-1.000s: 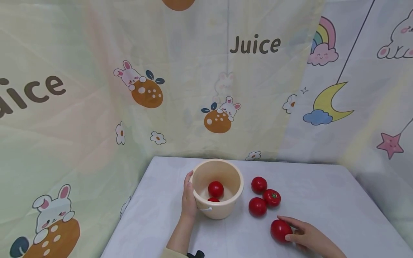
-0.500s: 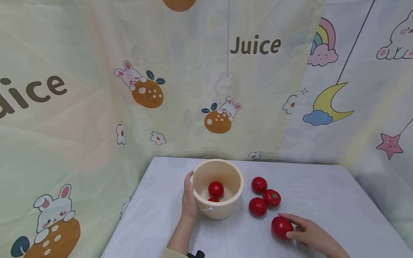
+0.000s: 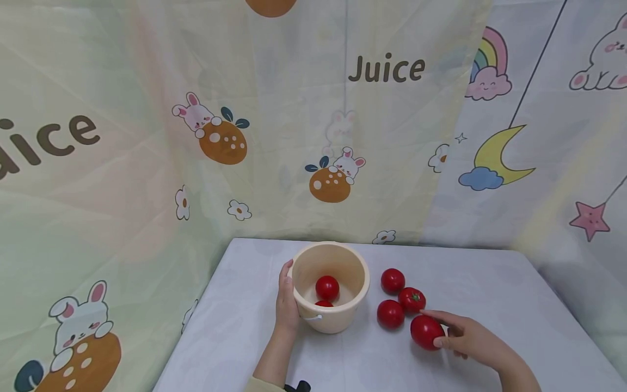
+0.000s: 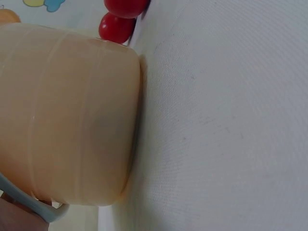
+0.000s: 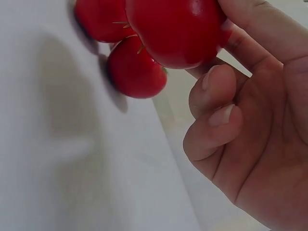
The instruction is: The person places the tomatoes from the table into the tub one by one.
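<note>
On the table stands a cream bucket (image 3: pixel 331 322) with a grey handle (image 4: pixel 29 201). One tomato (image 3: pixel 327 288) shows whole inside it and a second tomato (image 3: pixel 324 303) is partly hidden by the near rim. My left hand (image 3: pixel 286 305) holds the bucket by its left side. My right hand (image 3: pixel 470 340) pinches a red tomato (image 3: pixel 426 332) between thumb and fingers, raised over the table with its shadow beneath; its ring and little fingers (image 5: pixel 219 125) curl free of it. Just beyond are three loose tomatoes: a far one (image 3: pixel 393 281), a near one (image 3: pixel 390 314) and one with a green stem (image 3: pixel 412 300).
A white cloth covers the table (image 3: pixel 490 305). Behind and to the left hangs a curtain (image 3: pixel 274 109) printed with rabbits, oranges and the word Juice. The loose tomatoes sit close together to the right of the bucket.
My right hand has raised the tomato and carried it away from me, closer to the loose tomatoes. The left hand and the bucket stay where they were.
</note>
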Demonstrator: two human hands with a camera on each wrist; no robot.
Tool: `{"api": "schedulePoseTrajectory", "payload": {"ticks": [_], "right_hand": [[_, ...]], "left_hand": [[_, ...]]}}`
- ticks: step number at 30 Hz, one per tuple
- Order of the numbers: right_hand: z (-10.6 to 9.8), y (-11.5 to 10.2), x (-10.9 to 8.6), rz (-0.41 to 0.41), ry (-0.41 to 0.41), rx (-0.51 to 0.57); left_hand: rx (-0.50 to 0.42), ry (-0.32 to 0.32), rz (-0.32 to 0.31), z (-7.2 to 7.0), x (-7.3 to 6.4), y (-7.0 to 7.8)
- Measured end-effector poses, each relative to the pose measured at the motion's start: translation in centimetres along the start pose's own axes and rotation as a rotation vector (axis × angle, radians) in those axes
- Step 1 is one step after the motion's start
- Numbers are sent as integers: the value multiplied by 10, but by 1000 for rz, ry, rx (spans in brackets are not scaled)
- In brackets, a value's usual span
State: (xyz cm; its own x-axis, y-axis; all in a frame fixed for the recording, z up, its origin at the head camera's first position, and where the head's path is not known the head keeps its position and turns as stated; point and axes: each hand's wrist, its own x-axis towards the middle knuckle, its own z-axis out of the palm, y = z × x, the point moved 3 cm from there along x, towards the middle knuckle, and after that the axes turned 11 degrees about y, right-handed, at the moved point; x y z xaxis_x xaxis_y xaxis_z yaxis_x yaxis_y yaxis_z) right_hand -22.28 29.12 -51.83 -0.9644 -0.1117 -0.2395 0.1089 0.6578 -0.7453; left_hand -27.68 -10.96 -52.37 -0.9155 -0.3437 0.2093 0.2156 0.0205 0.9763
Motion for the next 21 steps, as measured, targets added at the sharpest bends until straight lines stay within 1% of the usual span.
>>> {"api": "schedulePoseTrajectory", "payload": {"ticks": [7,15,21], "right_hand": [[-12,-18,6,-48,20,-27],[-24,-46,14,-116,35,-56],[-31,-67,18,-177,44,-93]], "left_hand": [[0,-3,-6,0,0,0],[1,12,8,0,0,0],[-4,7,13,1,1,-1]]}}
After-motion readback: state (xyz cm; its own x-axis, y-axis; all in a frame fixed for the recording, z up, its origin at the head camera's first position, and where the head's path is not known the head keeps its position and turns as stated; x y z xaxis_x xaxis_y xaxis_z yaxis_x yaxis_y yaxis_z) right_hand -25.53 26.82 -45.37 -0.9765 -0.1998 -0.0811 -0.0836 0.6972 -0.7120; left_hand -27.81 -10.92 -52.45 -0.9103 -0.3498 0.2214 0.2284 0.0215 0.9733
